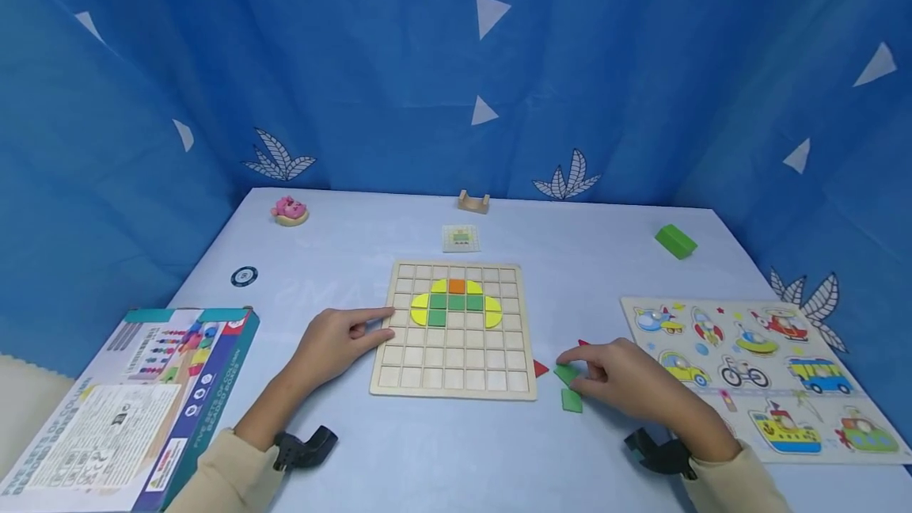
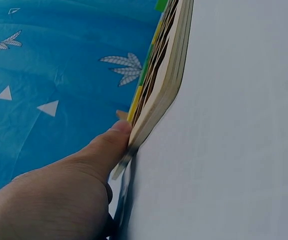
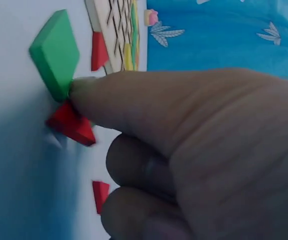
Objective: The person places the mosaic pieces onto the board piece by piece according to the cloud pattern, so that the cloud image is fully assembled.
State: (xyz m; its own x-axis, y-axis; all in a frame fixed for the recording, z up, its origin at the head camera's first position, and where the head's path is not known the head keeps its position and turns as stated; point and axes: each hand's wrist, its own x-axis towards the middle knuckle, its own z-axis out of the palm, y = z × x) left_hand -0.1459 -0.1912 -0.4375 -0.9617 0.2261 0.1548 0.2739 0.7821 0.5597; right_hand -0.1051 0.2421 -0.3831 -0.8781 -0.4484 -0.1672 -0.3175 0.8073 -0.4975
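Note:
A wooden grid board (image 1: pixel 453 386) lies in the middle, with yellow, green and orange pieces in its upper half. Thumb and index finger of my left hand (image 1: pixel 333 343) reach out to its left edge; in the left wrist view the thumb (image 2: pixel 116 131) touches the rim. My right hand (image 1: pixel 627 377) is low over loose pieces right of the board, its index finger and thumb on either side of a green piece (image 1: pixel 566 374). A green square (image 3: pixel 56 55) and a red piece (image 3: pixel 71 124) lie right at the thumb tip. I cannot tell whether the fingers grip anything.
A small pattern card (image 1: pixel 461 238) and a wooden stand (image 1: pixel 473 202) are behind the board. A picture puzzle (image 1: pixel 720 414) lies right, a box (image 1: pixel 107 418) left. Farther off are a green block (image 1: pixel 675 241), a pink figure (image 1: pixel 289 210) and a round chip (image 1: pixel 245 276).

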